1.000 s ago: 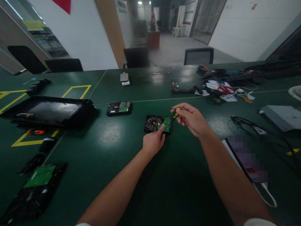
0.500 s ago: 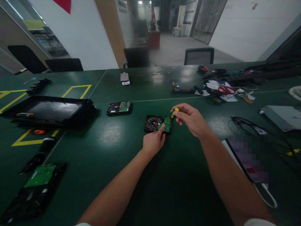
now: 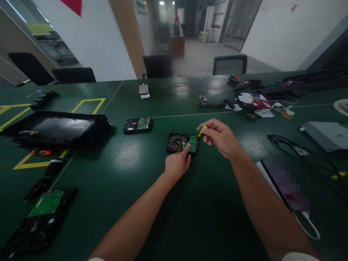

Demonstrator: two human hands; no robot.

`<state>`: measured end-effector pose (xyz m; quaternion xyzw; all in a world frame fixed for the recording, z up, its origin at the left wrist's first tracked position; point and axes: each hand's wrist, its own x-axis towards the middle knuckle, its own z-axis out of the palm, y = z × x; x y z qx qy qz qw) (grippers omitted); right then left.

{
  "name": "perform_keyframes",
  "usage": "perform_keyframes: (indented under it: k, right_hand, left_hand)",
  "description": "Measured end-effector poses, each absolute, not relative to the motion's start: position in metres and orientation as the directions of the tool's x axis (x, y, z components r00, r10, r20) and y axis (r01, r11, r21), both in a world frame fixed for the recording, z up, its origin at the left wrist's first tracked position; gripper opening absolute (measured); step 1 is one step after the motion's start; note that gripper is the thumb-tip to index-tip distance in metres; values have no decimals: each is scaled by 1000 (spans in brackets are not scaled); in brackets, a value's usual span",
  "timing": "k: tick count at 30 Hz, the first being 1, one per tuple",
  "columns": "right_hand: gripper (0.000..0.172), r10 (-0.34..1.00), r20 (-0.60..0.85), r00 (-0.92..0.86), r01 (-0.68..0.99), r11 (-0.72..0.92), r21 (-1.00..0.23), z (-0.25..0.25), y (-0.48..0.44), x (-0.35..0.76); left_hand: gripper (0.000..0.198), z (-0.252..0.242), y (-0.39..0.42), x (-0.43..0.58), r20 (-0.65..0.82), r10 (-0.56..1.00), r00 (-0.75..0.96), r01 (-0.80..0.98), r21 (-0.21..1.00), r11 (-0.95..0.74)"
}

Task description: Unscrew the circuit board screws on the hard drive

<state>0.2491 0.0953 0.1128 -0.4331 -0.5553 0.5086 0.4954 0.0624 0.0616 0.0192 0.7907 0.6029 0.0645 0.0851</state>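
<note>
Hard drive [image 3: 178,142]: left hand [image 3: 177,165] grasps nothing, fingertip pressing green circuit board [image 3: 192,143]; right hand [image 3: 221,139] pinched round yellow screwdriver [image 3: 201,131]. Risk: tip slips, gouges board.

Dark green table [image 3: 130,156], yellow tape markings [image 3: 89,105]. Four office chairs at its far edge: three black [image 3: 157,66], one grey [image 3: 230,64]. White walls [image 3: 92,40], wood-panelled column [image 3: 129,36]. Grey-floored corridor [image 3: 198,58] behind, ceiling lights [image 3: 162,3] on.
</note>
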Motion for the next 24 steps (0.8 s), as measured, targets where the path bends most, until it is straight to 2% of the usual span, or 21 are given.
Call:
perform_keyframes:
  k: [7, 17, 24]
  right_hand:
    - [26, 984, 114, -136, -69, 105, -992, 112, 95, 247]
    - [18, 985, 157, -77, 83, 163, -983, 112, 96, 250]
    - [25, 980, 133, -149, -34, 129, -991, 110, 96, 247]
  left_hand:
    - [56, 22, 61, 63, -17, 965, 260, 945, 212, -251]
    - [57, 23, 62, 63, -29, 965, 261, 945, 211, -249]
    - [57, 21, 62, 63, -19, 965, 261, 945, 211, -251]
